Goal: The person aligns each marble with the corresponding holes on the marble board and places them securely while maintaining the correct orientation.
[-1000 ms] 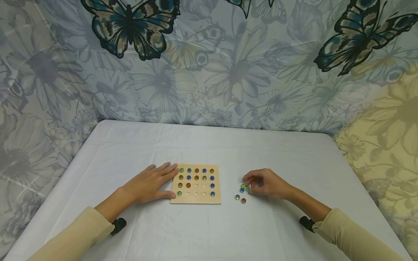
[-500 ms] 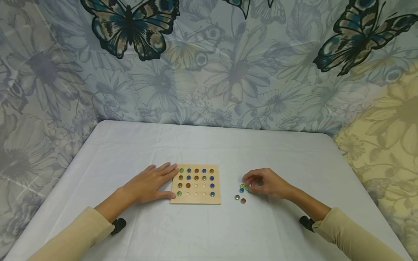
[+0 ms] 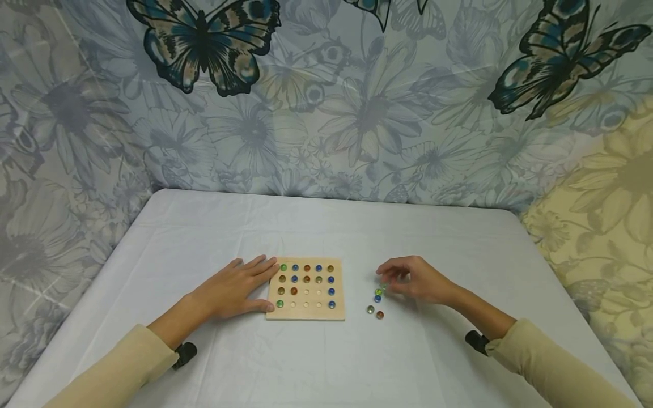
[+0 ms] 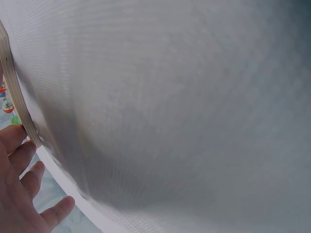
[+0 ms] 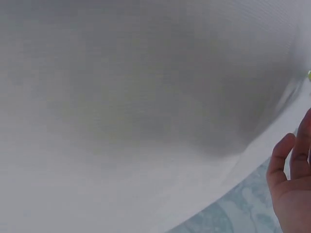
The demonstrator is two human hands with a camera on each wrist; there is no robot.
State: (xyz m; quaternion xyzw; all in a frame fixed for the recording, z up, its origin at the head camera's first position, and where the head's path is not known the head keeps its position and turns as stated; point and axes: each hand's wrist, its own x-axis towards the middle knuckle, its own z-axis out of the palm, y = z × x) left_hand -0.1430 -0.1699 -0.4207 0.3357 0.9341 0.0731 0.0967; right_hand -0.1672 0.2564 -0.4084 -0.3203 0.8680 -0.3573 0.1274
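Observation:
A square wooden board (image 3: pixel 306 313) lies in the middle of the white table, its dimples holding several blue, green, amber and red marbles (image 3: pixel 295 279); a few dimples near the front are bare. My left hand (image 3: pixel 250 286) rests flat against the board's left edge, fingers straight. Right of the board, my right hand (image 3: pixel 386 281) is raised slightly and pinches a green marble (image 3: pixel 384 286) in its fingertips. Under it lie several loose marbles (image 3: pixel 378 298). In the left wrist view the board's edge (image 4: pixel 14 97) and my fingers (image 4: pixel 22 194) show; the right wrist view shows only cloth and fingers (image 5: pixel 291 189).
The white tablecloth (image 3: pixel 326 226) covers the whole table. A flowered curtain with butterflies (image 3: pixel 326 102) hangs close behind and on both sides. Black wrist straps (image 3: pixel 185 352) sit at the cuffs of my beige sleeves.
My right hand has lifted up and slightly back from the loose marbles, taking one green marble with it. The left hand and the board have stayed put.

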